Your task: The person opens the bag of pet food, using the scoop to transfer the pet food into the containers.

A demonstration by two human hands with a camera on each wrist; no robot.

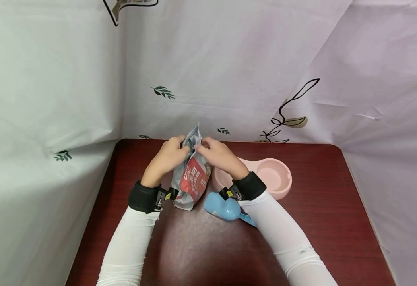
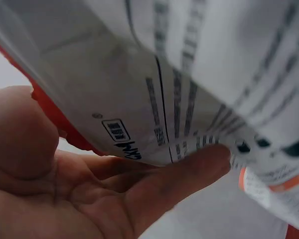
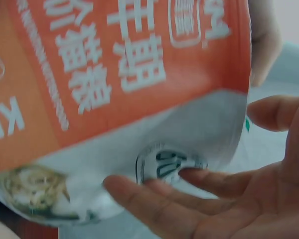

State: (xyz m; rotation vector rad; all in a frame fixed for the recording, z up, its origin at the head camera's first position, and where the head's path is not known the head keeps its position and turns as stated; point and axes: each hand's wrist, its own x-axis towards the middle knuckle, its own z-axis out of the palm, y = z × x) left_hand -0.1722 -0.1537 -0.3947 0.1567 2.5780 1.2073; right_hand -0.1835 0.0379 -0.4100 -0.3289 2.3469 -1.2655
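A grey and orange-red cat food bag (image 1: 195, 176) stands upright on the table, its top edges parted into a narrow mouth. At the left side of that mouth my left hand (image 1: 170, 155) grips the rim. My right hand (image 1: 219, 155) holds the opposite side, with the thumb at the top edge and the other fingers against the printed panel (image 3: 139, 59). In the left wrist view, the fingers (image 2: 189, 169) lie along the bag's pale, text-covered side (image 2: 124, 99). What the bag contains is hidden.
A blue scoop (image 1: 224, 206) lies in front of the bag, its handle partly under the right forearm. Behind that arm is a pink double bowl (image 1: 285, 190), partly covered. Pale printed cloth (image 1: 229, 71) hangs around the dark red table (image 1: 319, 222).
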